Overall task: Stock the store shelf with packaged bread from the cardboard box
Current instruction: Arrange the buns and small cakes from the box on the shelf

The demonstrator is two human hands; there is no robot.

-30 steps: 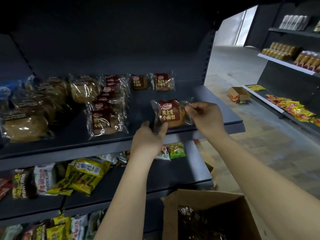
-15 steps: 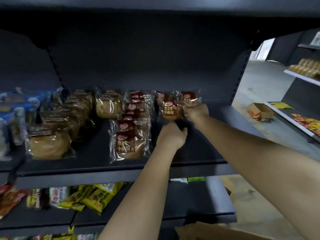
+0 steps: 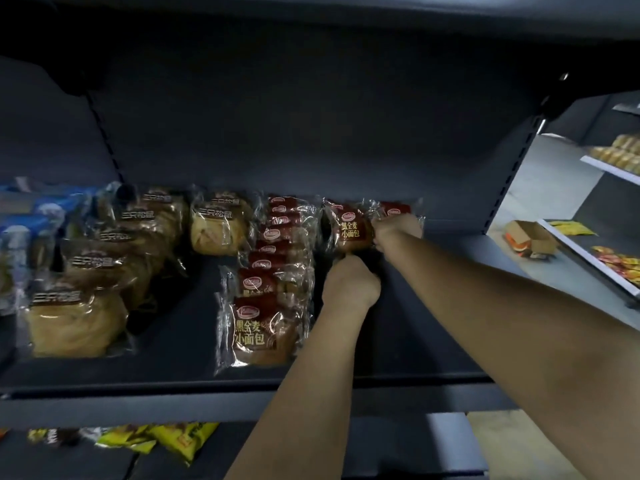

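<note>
We judge the step as placing. The clear-wrapped brown bread packet with a dark red label (image 3: pixel 349 232) stands at the back of the dark grey metal shelf (image 3: pixel 433 341), just right of the row of matching red-label packets (image 3: pixel 273 271). The right hand (image 3: pixel 398 230) grips its right edge, and the left hand (image 3: pixel 349 282) is curled at its lower edge; we cannot tell if it pinches the wrapper. The label faces the aisle with its print upright, long axis near vertical and leaning slightly, so next we expect seating it flush and letting go without tipping it.
</note>
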